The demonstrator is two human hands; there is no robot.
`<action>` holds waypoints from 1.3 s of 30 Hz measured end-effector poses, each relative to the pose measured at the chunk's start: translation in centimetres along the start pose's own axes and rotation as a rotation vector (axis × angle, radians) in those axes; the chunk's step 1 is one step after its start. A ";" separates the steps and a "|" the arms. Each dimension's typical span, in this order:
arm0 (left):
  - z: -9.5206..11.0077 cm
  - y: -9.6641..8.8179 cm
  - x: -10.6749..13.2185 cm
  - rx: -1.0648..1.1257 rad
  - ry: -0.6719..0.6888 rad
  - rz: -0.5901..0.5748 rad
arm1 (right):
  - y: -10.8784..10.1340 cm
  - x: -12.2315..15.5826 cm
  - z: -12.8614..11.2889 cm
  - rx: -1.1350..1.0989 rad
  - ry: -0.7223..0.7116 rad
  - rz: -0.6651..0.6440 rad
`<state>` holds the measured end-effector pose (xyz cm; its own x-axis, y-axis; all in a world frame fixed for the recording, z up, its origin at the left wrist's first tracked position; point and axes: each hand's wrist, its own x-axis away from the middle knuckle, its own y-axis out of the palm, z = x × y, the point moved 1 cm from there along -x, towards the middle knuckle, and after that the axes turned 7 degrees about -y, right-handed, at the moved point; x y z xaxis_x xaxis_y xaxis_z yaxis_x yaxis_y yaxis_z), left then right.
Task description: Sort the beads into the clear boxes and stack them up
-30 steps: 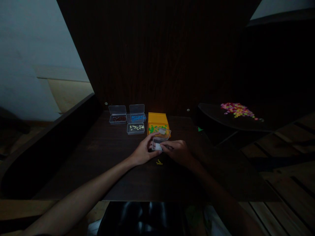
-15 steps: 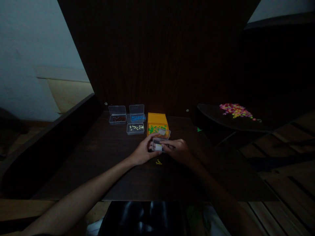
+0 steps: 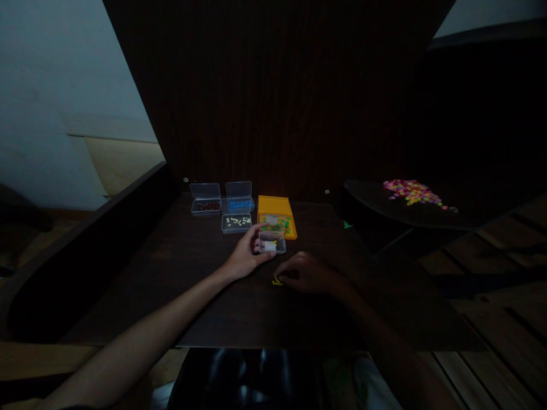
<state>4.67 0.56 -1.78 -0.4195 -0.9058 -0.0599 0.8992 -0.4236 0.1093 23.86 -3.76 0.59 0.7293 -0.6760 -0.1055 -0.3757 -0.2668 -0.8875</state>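
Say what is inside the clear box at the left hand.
Inside the clear box: a white patch and a few yellow bits. The left hand covers its left end.

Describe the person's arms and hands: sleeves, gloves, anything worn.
Both forearms are bare down to the frame edge, with no sleeves showing. The left hand and the right hand wear no gloves. No watch, bracelet or ring can be made out, though the light is dim and the right side is in deep shadow.
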 end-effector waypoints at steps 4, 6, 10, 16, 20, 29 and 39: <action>0.0 0.1 0.0 0.001 0.014 0.000 | 0.2 -0.1 0.2 -0.012 0.018 -0.029; 0.1 0.1 0.0 0.000 0.018 -0.005 | 0.3 -0.1 0.3 -0.011 0.012 -0.030; 0.1 0.1 0.0 0.008 0.022 -0.011 | 0.3 -0.2 0.4 -0.006 0.006 -0.023; 0.2 0.2 0.1 -0.001 0.017 0.006 | 0.4 -0.2 0.4 -0.013 0.015 -0.026; 0.0 0.1 0.1 -0.011 0.014 0.005 | 0.5 -0.3 0.4 -0.024 0.012 -0.063; 0.1 0.2 0.1 0.011 0.008 -0.003 | -0.4 -0.2 0.3 -0.093 0.029 0.032; 0.0 0.5 0.4 0.016 0.008 -0.079 | -1.2 -0.5 1.3 -0.354 0.225 0.418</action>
<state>4.92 0.01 -1.76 -0.4876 -0.8696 -0.0773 0.8614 -0.4936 0.1199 24.72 -2.20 1.16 0.3534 -0.8921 -0.2816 -0.8014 -0.1334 -0.5831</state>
